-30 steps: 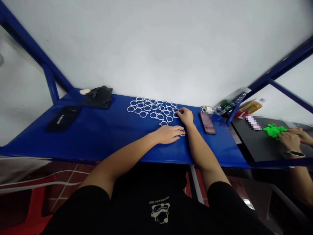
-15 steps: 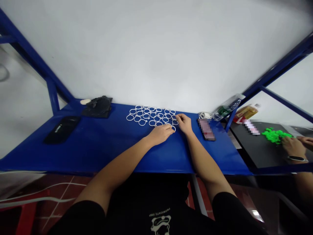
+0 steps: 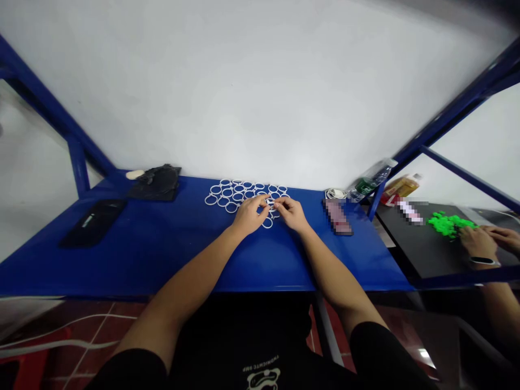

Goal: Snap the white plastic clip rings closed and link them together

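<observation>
Several thin white rings with small tabs lie joined edge to edge as a flat mesh [image 3: 227, 193] on the blue table [image 3: 162, 254]. At the mesh's front right, my left hand [image 3: 249, 215] and my right hand [image 3: 291, 213] face each other with a small gap between them. Both are closed in a pinch on a white ring [image 3: 270, 201], held slightly above the others. Another ring [image 3: 267, 222] shows just below the fingertips. My fingers hide some rings and the exact spot where the held one meets the mesh.
A phone [image 3: 338, 218], a coiled white cable [image 3: 335, 193] and a plastic bottle [image 3: 371, 181] lie to the right. Black pouch [image 3: 93, 222] and black bag [image 3: 158, 181] are on the left. At a dark table, a co-worker's hands [image 3: 479, 241] handle green pieces [image 3: 449, 223].
My left hand has drawn a ring from the front right back toward the mesh and lifted it. My right hand has shifted left and closed on the ring too. The camera view has tilted.
</observation>
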Demonstrator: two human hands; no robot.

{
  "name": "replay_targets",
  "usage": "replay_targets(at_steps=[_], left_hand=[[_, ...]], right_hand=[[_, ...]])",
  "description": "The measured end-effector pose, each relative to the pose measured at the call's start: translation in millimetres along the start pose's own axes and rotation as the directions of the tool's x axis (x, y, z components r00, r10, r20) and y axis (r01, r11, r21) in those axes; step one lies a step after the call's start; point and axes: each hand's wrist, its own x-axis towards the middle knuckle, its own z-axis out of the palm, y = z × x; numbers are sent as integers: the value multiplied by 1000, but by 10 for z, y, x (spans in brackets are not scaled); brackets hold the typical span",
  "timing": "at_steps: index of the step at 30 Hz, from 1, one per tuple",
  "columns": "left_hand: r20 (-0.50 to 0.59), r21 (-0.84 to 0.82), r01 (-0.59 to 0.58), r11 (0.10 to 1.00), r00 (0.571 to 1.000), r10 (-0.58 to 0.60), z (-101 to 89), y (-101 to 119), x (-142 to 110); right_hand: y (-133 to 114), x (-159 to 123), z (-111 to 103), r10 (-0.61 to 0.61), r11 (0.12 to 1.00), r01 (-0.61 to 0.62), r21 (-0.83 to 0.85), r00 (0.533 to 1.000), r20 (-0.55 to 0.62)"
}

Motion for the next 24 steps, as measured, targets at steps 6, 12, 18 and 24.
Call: replay_targets(at_steps=[6,12,18,24], left_hand=[[60,-77,51,996,997,-47,-28,2,8],[97,-165,84,983,993,-69,-36,-7,-3],[62,-206,-7,979,998,20,-50,-12,-12],[21,-204,-10,979,1000,15,-32,-6,-15]], right_hand=[[21,-18,41,-35,999,35,-4,998,43],[41,-13,82,-56,998,55,24,997,53],[-34,-25,105,-195,953,204,-223,979,63],[3,-17,100,-261,879,280,-387,960,103]])
